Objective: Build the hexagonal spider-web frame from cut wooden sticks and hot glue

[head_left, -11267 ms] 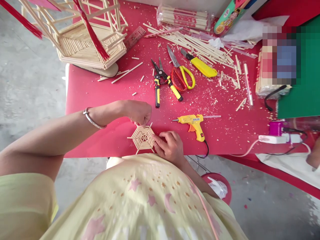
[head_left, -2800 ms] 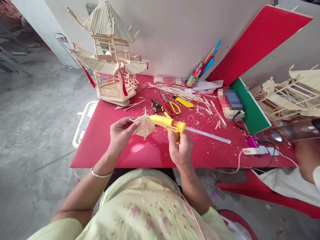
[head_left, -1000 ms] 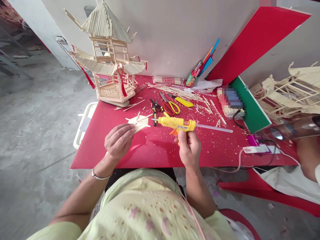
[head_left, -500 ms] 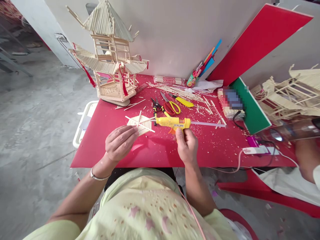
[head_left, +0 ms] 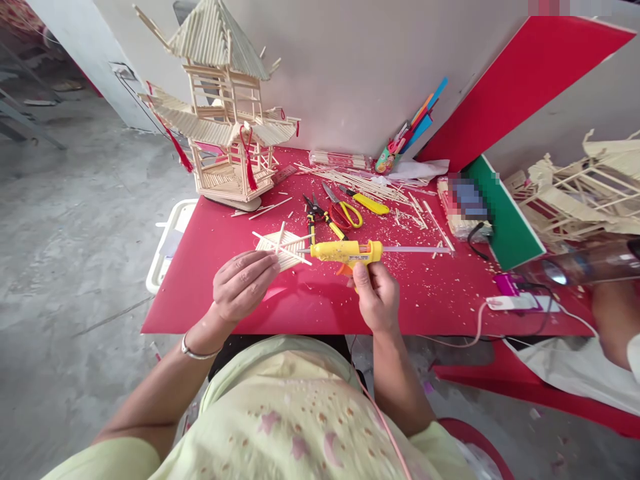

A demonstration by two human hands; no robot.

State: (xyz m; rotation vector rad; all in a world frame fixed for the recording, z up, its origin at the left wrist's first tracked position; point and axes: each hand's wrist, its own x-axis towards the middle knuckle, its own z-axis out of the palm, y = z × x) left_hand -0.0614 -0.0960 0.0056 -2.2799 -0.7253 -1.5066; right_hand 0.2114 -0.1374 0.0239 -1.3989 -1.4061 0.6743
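Observation:
My left hand (head_left: 246, 285) pinches the near left edge of a small panel of wooden sticks (head_left: 290, 257), holding it above the table. Thin sticks cross over one another on top of the panel. Wrapped round the handle of a yellow hot glue gun (head_left: 345, 251) is my right hand (head_left: 379, 295). The gun points left, its nozzle close to the right side of the panel; whether they touch I cannot tell. A clear glue stick (head_left: 415, 249) juts from its back. Just beyond lie pliers (head_left: 323, 217), scissors (head_left: 345, 207) and a yellow utility knife (head_left: 367, 201).
A stick-built pagoda (head_left: 227, 133) stands at the back left of the red table (head_left: 200, 287). Loose sticks (head_left: 370, 185) and scraps lie at the back, near a pen cup (head_left: 387, 159). At right are a green board (head_left: 510, 213), a power strip (head_left: 520, 303) and another person's arm (head_left: 613, 320).
The glue gun's nozzle has dropped slightly, from the panel's upper crossing stick to lower by its right side. My left hand keeps its hold on the panel.

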